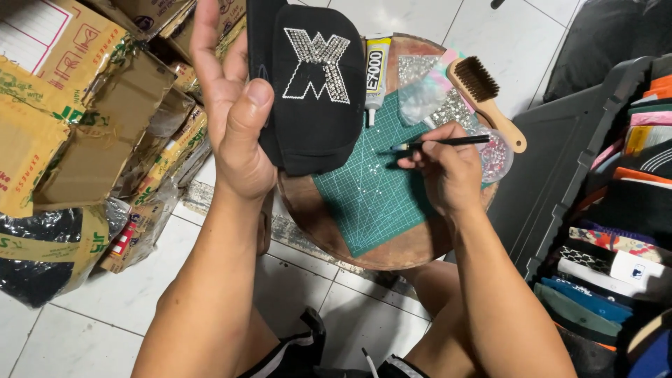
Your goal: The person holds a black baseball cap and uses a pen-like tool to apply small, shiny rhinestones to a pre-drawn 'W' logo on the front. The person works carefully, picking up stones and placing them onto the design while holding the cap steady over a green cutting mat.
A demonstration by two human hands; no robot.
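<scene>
My left hand [234, 112] holds up a black cap [315, 91] by its left side; the cap's front carries a letter shape made of small silver rhinestones. My right hand [448, 171] pinches a thin black pen-like pick tool [441, 143], its tip pointing left over a green cutting mat [371, 189]. The mat lies on a round wooden stool top [392, 248]. The tool tip is just right of the cap's lower edge and apart from it.
A glue tube [376, 70], a wooden brush [486, 98], clear bags of rhinestones [437, 98] and a small dish of stones [495, 155] sit at the stool's far side. Flattened cardboard boxes [77, 105] pile at left. A black crate of folded caps [616, 231] stands at right.
</scene>
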